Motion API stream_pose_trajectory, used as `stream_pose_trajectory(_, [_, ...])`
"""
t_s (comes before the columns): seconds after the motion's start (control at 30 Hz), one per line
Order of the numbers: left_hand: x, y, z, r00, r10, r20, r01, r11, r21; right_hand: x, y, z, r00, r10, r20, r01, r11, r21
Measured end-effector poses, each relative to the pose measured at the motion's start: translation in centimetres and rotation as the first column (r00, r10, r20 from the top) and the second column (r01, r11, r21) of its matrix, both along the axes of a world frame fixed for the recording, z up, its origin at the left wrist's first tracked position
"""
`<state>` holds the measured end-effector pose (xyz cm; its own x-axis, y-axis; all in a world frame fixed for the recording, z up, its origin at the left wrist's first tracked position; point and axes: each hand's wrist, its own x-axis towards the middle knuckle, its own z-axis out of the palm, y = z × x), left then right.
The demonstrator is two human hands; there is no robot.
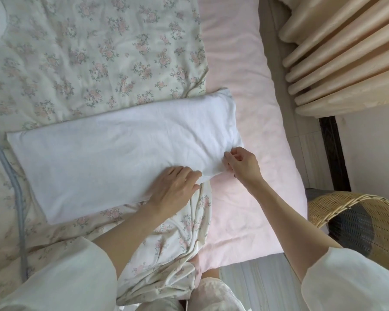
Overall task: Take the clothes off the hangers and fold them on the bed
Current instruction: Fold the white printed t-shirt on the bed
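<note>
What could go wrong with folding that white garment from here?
The garment lies partly on the rumpled quilt and partly on the pink sheet, so the next fold may come out crooked. The right hand only pinches the garment's end, a light grip that could slip. The left hand rests near the same end, so the far end may shift.

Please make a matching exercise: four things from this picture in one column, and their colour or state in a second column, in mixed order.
1. garment
2. quilt
3. left hand
4. basket

A. woven, beside the bed
B. white, folded long
C. floral print
D. flat on the cloth

Pairs: 1-B, 2-C, 3-D, 4-A
</note>
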<state>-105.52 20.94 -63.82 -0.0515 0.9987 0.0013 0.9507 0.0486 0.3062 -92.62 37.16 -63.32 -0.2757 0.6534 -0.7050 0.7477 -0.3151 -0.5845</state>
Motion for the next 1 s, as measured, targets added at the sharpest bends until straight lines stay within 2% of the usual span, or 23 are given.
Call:
stream_pose_trajectory(0.2, [0.2, 0.8, 0.2, 0.997, 0.019, -0.072, -0.024, 0.998, -0.065, 0.1, 0.7, 0.5, 0.999, -0.047, 0.013, 0.047, 0.999, 0.007])
stream_pose_trajectory(0.5, [0.4, 1.2, 0.8, 0.997, -0.05, -0.051, 0.041, 0.984, -0.175, 0.0, 1.0, -0.9, 0.987, -0.127, 0.098, 0.124, 0.992, 0.031])
stream_pose_trajectory(0.57, [0.2, 1.3, 0.9, 0.999, -0.029, -0.021, 0.026, 0.992, -0.124, -0.2, 0.8, -0.6, 0.983, -0.136, 0.12, 0.122, 0.986, 0.116])
stream_pose_trajectory(0.63, [-0.1, 1.4, 0.8, 0.999, 0.03, 0.022, -0.03, 0.999, -0.038, -0.4, 0.5, 0.1, 0.987, -0.109, 0.117, 0.073, 0.957, 0.28])
stream_pose_trajectory(0.73, [-0.4, 1.2, 0.6, 0.992, 0.123, -0.026, -0.124, 0.992, -0.008, -1.3, 1.1, 0.7, 0.999, -0.006, 0.04, -0.015, 0.867, 0.499])
stream_pose_trajectory(0.83, [-0.8, 1.2, 0.2, 0.984, 0.14, -0.112, -0.15, 0.984, -0.092, -3.5, 3.1, 0.4, 1.0, 0.013, -0.01, -0.007, 0.899, 0.438])
stream_pose_trajectory(1.0, [-1.0, 3.5, -0.4, 0.984, -0.041, -0.173, 0.01, 0.984, -0.176, -7.1, 7.9, -0.2, 0.993, -0.09, -0.076, 0.104, 0.971, 0.216])
